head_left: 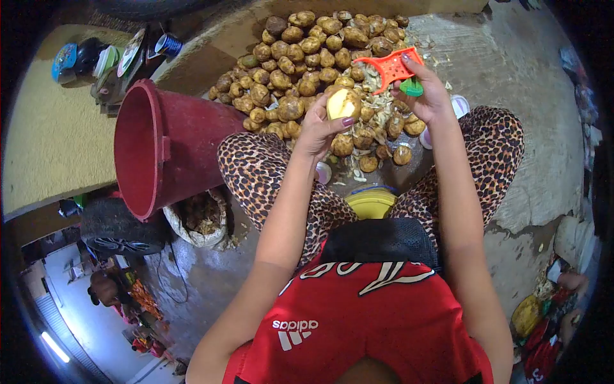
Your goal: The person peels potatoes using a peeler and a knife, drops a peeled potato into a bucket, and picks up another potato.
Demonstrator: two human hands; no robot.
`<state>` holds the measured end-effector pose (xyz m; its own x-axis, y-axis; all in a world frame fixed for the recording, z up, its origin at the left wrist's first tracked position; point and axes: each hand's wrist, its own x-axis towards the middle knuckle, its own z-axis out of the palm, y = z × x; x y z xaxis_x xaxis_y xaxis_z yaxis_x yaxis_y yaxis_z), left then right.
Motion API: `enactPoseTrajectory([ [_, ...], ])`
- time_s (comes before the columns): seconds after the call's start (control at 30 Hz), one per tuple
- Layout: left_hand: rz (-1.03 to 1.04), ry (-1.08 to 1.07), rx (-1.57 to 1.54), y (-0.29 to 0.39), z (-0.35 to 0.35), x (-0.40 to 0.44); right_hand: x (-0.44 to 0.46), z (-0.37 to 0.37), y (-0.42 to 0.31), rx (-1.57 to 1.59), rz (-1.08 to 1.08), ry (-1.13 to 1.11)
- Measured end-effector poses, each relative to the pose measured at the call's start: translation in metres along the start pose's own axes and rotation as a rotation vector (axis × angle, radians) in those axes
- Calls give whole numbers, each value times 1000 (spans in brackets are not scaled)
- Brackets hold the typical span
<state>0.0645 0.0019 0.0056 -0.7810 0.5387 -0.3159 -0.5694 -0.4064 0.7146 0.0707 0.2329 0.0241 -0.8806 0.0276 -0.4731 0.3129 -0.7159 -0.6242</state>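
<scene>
Your left hand [313, 133] has its fingers clamped on a partly peeled potato [344, 105], pale flesh exposed, held above the near side of a heap of brown-skinned potatoes [293, 75] on the floor [540, 115]. Your right hand [430, 96] has its fingers closed on an orange-and-green peeler [401, 63], apart from the potato; a red bin [199, 144] is left of the heap.

Grey conc flr [543, 147] meets ylw ledge [45, 141] on L; tube lt [55, 347] glows btm L.
</scene>
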Motion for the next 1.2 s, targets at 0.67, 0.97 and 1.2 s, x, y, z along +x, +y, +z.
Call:
enactPoseTrajectory([
  [0.67,233,140,996,-15,2,6,0,19,31,-855,-528,118],
  [0.97,237,63,909,-8,0,5,5,0,-10,-696,-570,312],
  [1.2,138,-14,422,-17,-8,6,0,3,-11,-464,-561,199],
])
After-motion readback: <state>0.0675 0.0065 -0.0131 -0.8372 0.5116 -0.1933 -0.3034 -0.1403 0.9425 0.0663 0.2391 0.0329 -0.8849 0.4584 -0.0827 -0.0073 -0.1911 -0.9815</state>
